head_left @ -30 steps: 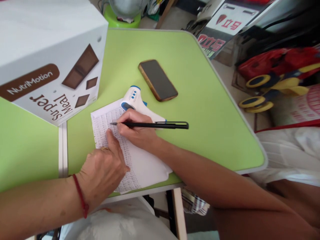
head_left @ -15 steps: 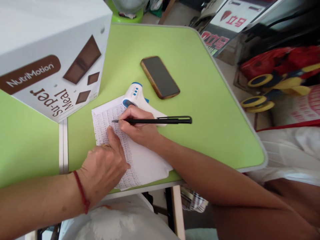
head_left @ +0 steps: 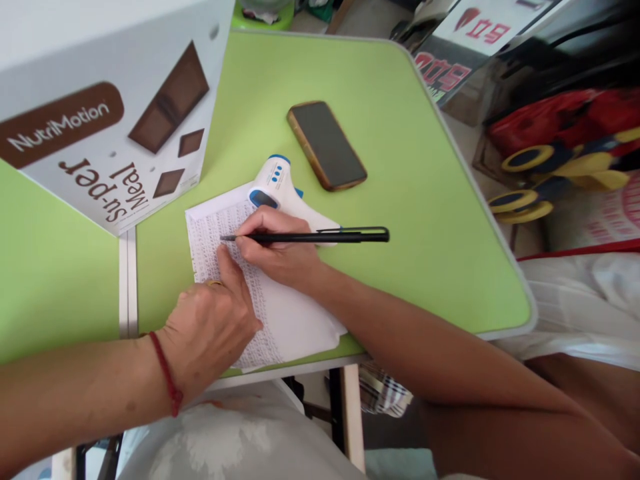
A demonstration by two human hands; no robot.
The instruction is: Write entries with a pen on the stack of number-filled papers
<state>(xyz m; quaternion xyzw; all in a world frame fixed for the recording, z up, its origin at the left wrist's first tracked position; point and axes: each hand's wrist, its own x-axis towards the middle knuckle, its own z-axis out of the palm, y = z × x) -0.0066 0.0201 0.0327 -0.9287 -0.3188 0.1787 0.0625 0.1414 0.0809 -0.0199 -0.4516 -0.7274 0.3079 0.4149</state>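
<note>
My right hand [head_left: 277, 250] is closed in a writing grip on a black pen [head_left: 325, 237]. The pen's tip meets a sheet of paper [head_left: 295, 320], whose left part is filled with close rows of small handwriting. My left hand [head_left: 215, 317] presses on the sheet, index finger extended just below the pen tip and thumb out to the side. It holds nothing; a ring and a red cord bracelet show on it. A white and blue infrared thermometer [head_left: 285, 193] lies on the paper's upper edge, partly behind my right hand.
A phone [head_left: 330, 143] in a brown case lies farther back on the green table [head_left: 430, 220]. A large white box [head_left: 165, 160] stands at the left. Beyond the table's right edge are yellow-handled scissors-like tools [head_left: 530, 180] and white cloth [head_left: 575, 300].
The whole view has shifted slightly, so the things sit a little higher and farther right. Both hands keep nearly the same places on the paper, and the pen stays in my right hand.
</note>
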